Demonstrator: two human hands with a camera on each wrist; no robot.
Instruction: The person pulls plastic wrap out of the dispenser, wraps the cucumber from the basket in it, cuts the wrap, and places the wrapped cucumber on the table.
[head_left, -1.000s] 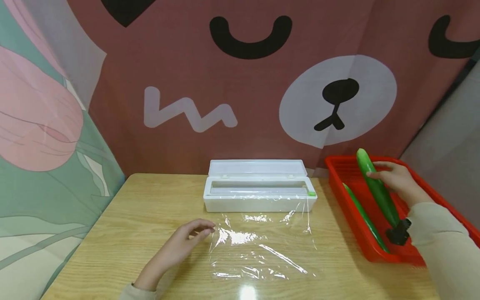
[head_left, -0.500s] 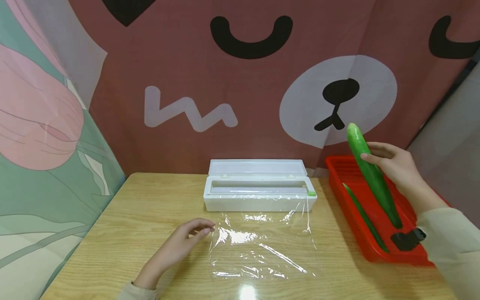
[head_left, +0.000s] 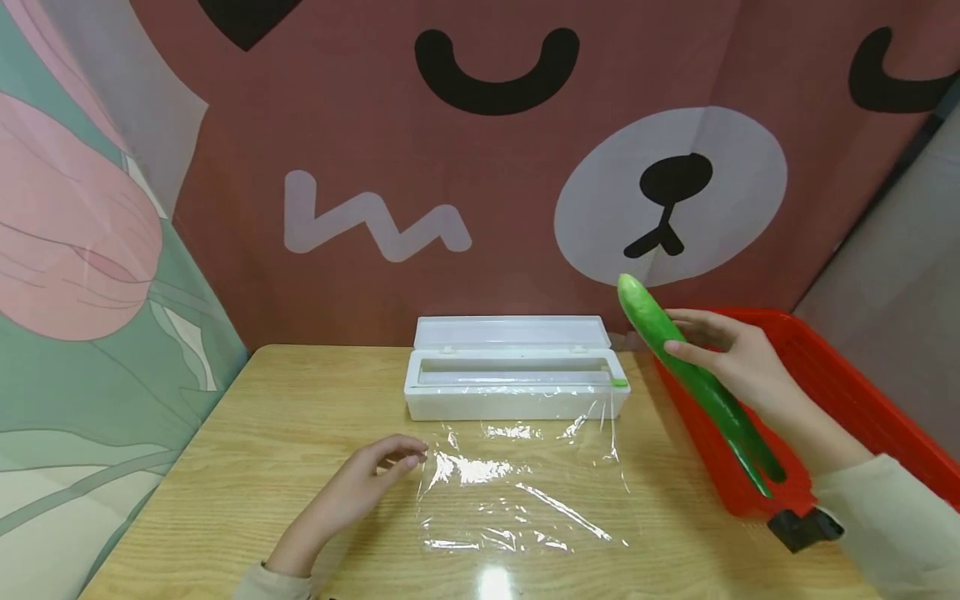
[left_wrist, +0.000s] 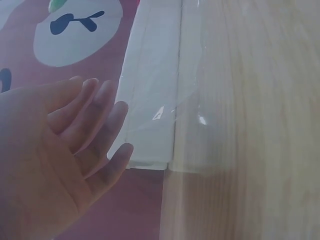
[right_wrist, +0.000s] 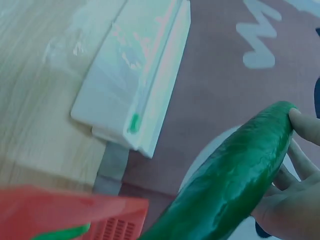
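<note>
In the head view, my right hand (head_left: 742, 362) pinches a long green cucumber (head_left: 716, 400) between thumb and fingers. It is held slantwise over the left side of a red plastic basket (head_left: 873, 396). The right wrist view shows the cucumber (right_wrist: 225, 180) up close, fingertips on its far end. A sheet of clear plastic wrap (head_left: 525, 496) lies on the table, drawn out from a white wrap dispenser (head_left: 517, 407) whose lid stands up. My left hand (head_left: 363, 483) has loosely bent fingers beside the sheet's left edge; whether they touch it is unclear. In the left wrist view its palm (left_wrist: 45, 165) holds nothing.
Another slim green cucumber (head_left: 753, 475) lies in the basket, mostly hidden behind the held one. The dispenser has a green slider (head_left: 618, 382) at its right end. A printed curtain (head_left: 360, 292) hangs close behind the wooden table (head_left: 315, 400).
My right hand has lifted the cucumber from the basket and carried it left, over the basket's left side. The left hand and the wrap sheet have stayed in place.
</note>
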